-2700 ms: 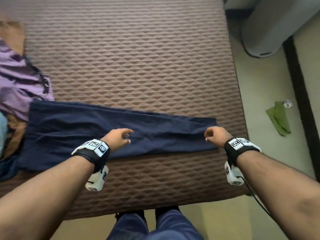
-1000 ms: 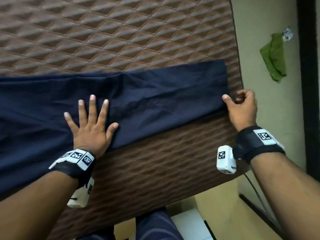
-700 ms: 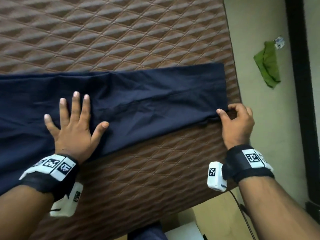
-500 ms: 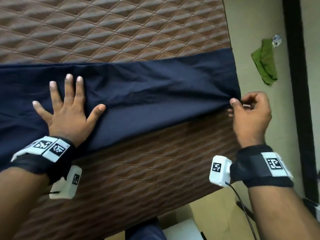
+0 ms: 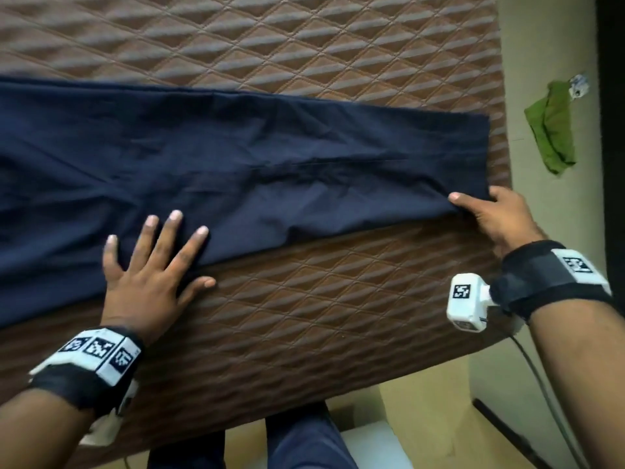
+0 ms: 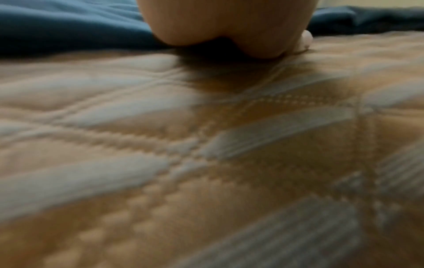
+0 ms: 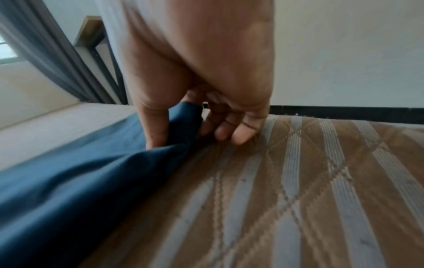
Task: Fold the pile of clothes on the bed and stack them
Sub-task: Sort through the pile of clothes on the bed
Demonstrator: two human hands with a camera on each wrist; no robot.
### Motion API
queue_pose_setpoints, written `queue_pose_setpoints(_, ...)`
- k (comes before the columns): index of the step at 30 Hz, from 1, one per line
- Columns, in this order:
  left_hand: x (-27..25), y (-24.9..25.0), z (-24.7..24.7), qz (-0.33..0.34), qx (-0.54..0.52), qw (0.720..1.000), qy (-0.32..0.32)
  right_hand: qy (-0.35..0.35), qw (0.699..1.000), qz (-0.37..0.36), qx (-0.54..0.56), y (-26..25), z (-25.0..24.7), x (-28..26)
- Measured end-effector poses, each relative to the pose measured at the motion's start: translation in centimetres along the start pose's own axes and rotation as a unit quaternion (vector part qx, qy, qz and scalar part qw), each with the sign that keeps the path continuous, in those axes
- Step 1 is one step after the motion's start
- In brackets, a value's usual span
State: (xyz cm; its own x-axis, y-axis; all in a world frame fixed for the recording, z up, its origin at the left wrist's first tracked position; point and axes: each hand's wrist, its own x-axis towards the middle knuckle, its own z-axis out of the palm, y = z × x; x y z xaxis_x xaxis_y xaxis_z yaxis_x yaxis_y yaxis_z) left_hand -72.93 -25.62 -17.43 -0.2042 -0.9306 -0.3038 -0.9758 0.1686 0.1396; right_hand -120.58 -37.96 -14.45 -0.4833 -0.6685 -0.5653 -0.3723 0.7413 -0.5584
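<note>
A dark navy garment [image 5: 236, 157] lies stretched flat across the brown quilted bed [image 5: 304, 319], running from the left edge of the head view to the bed's right side. My left hand [image 5: 152, 262] presses flat on its near edge, fingers spread and straight. My right hand [image 5: 487, 211] pinches the garment's near right corner between thumb and fingers. In the right wrist view that hand [image 7: 183, 130] holds a fold of the navy cloth [image 7: 80, 181] against the mattress. The left wrist view shows only the heel of my left hand [image 6: 224, 27] and a strip of the navy cloth [image 6: 69, 27].
The bed's right edge [image 5: 504, 130] runs close to my right hand, with pale floor beyond. A crumpled green cloth [image 5: 551, 130] lies on that floor. A dark strip [image 5: 608, 96] borders the far right. My legs [image 5: 304, 441] stand at the bed's near edge.
My right hand pulled the garment's corner out to the right and has set it back down on the bed. My left hand slid toward the garment's near edge, staying flat.
</note>
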Motion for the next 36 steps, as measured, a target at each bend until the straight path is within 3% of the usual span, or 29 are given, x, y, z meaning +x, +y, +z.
queue_pose_setpoints(2,0.1,-1.2,-0.6,0.017,-0.004,0.999,0.039,0.004,0.999,0.002,0.040,-1.6,-1.2,-0.3)
queue_pose_setpoints(4,0.9,-2.2,-1.7,0.028,-0.013,0.997,0.076,0.080,0.992,-0.064,0.077,-3.8,-2.7,-1.0)
queue_pose_setpoints(6,1.2,-3.0,-2.1,0.006,-0.028,0.998,0.047,0.134,0.981,-0.124,0.067,-4.8,-3.7,-1.1)
queue_pose_setpoints(7,1.1,-3.4,-2.0,-0.007,-0.023,1.000,0.011,0.121,0.983,-0.133,0.046,-4.9,-3.8,-1.3)
queue_pose_setpoints(9,0.4,-4.1,-1.5,-0.002,-0.009,0.999,-0.045,0.097,0.989,-0.107,-0.036,-4.1,-3.6,-1.6)
queue_pose_setpoints(11,-0.1,-4.4,-0.9,0.025,0.006,0.997,-0.073,0.123,0.986,-0.099,-0.050,-3.4,-4.1,-1.7)
queue_pose_setpoints(16,-0.1,-4.3,-0.2,0.020,0.009,0.998,-0.058,0.144,0.985,-0.068,-0.061,-1.4,-5.3,-0.1)
queue_pose_setpoints(19,-0.1,-3.4,-0.7,0.022,-0.001,0.999,-0.039,0.156,0.972,-0.038,-0.174,-1.2,-3.8,-2.5)
queue_pose_setpoints(21,0.3,-2.2,-1.3,0.011,-0.037,0.999,-0.007,0.176,0.945,-0.108,-0.252,-2.1,-1.7,-4.9)
queue_pose_setpoints(25,2.1,0.1,-1.1,0.000,-0.059,0.998,0.000,0.082,0.882,-0.335,-0.320,-3.0,6.9,-9.9)
queue_pose_setpoints(28,2.7,0.8,0.4,-0.012,-0.033,0.999,-0.011,0.009,0.843,-0.413,-0.345,-4.1,15.4,-13.1)
queue_pose_setpoints(30,2.7,0.7,1.0,-0.018,-0.032,0.999,0.007,-0.051,0.842,-0.390,-0.369,-4.9,19.3,-13.7)
queue_pose_setpoints(32,2.5,0.5,1.0,-0.019,-0.031,0.999,0.024,-0.059,0.843,-0.355,-0.400,-5.0,19.9,-12.3)
queue_pose_setpoints(34,2.6,0.6,1.1,-0.027,-0.037,0.999,0.030,-0.007,0.862,-0.305,-0.404,-3.8,17.3,-9.0)
queue_pose_setpoints(36,2.8,1.0,0.6,-0.046,-0.048,0.997,0.026,0.054,0.900,-0.186,-0.390,-1.8,12.0,-5.3)
